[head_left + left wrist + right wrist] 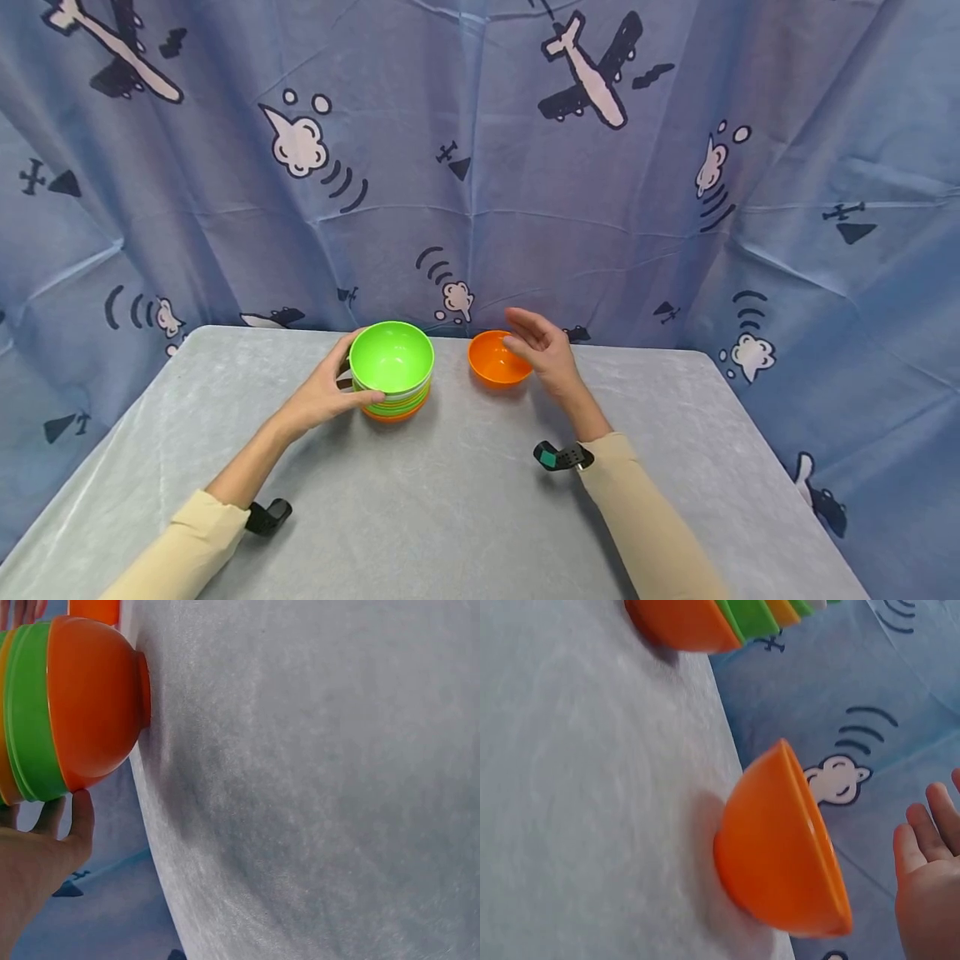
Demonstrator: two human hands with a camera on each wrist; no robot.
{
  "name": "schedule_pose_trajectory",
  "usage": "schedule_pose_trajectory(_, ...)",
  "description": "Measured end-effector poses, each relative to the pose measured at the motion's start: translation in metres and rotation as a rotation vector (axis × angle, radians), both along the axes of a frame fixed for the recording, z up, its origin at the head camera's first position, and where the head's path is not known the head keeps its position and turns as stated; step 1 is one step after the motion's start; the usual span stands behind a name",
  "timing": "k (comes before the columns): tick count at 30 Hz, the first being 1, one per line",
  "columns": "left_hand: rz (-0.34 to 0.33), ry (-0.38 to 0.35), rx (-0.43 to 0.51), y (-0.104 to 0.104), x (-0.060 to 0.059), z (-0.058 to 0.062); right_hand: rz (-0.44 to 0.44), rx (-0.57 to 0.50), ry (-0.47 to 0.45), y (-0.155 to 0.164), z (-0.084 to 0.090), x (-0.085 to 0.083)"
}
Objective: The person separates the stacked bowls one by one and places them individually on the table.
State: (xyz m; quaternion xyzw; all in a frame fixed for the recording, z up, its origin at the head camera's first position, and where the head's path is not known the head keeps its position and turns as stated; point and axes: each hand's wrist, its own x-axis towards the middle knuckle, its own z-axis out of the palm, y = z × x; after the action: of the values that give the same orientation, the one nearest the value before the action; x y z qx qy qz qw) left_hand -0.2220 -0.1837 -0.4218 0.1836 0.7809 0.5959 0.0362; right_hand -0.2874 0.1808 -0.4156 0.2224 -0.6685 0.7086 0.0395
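Note:
A stack of nested bowls (393, 407) stands on the table, a bright green bowl (392, 357) on top and an orange one (94, 697) at the bottom, with green, yellow and white rims between. My left hand (321, 398) holds the stack from its left side, thumb across the front and fingers round the back. To the right sits a single orange bowl (491, 360), upright and apart from the stack. Over its right rim hovers my right hand (546, 350), fingers extended and holding nothing. In the right wrist view, a gap separates that hand from the bowl (769, 855).
A pale grey cloth covers the table (450, 500); both sets of bowls stand near its far edge. Behind that edge hangs a blue curtain (390, 125) printed with airplanes and clouds. Dark wrist straps (564, 456) sit below each hand.

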Motion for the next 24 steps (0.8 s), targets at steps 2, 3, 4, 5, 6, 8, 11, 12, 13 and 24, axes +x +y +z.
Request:
schedule_pose_trajectory(2, -0.003, 0.001, 0.005, 0.000, 0.000, 0.000, 0.022, -0.008, 0.003, -0.004, 0.002, 0.001)
schedule_pose_trajectory(3, -0.003, 0.002, 0.005, 0.000, 0.000, 0.001, 0.032, -0.007, 0.007, -0.007, 0.004, 0.002)
schedule_pose_trajectory(4, -0.005, 0.002, 0.008, 0.000, 0.001, 0.001, 0.047, -0.006, 0.013, -0.010, 0.004, 0.003)
schedule_pose_trajectory(5, -0.008, 0.002, 0.011, 0.000, 0.001, 0.002, 0.061, -0.002, 0.019, -0.013, 0.005, 0.003)
schedule_pose_trajectory(6, -0.010, 0.003, 0.012, 0.000, 0.001, 0.002, 0.076, 0.005, 0.026, -0.017, 0.006, 0.004)
schedule_pose_trajectory(8, -0.009, 0.000, 0.013, 0.001, 0.001, 0.003, 0.105, 0.016, 0.037, -0.024, 0.007, 0.005)
schedule_pose_trajectory(11, -0.012, -0.005, 0.017, 0.001, 0.002, 0.003, 0.146, 0.032, 0.053, -0.036, 0.006, 0.007)
schedule_pose_trajectory(12, -0.010, -0.006, 0.016, 0.001, 0.002, 0.003, 0.159, 0.033, 0.055, -0.040, 0.006, 0.008)
schedule_pose_trajectory(13, -0.008, -0.008, 0.016, 0.001, 0.002, 0.002, 0.176, 0.031, 0.055, -0.044, 0.005, 0.008)
schedule_pose_trajectory(24, -0.010, -0.012, 0.011, 0.000, 0.001, 0.000, 0.308, 0.056, 0.091, -0.076, 0.000, 0.013)
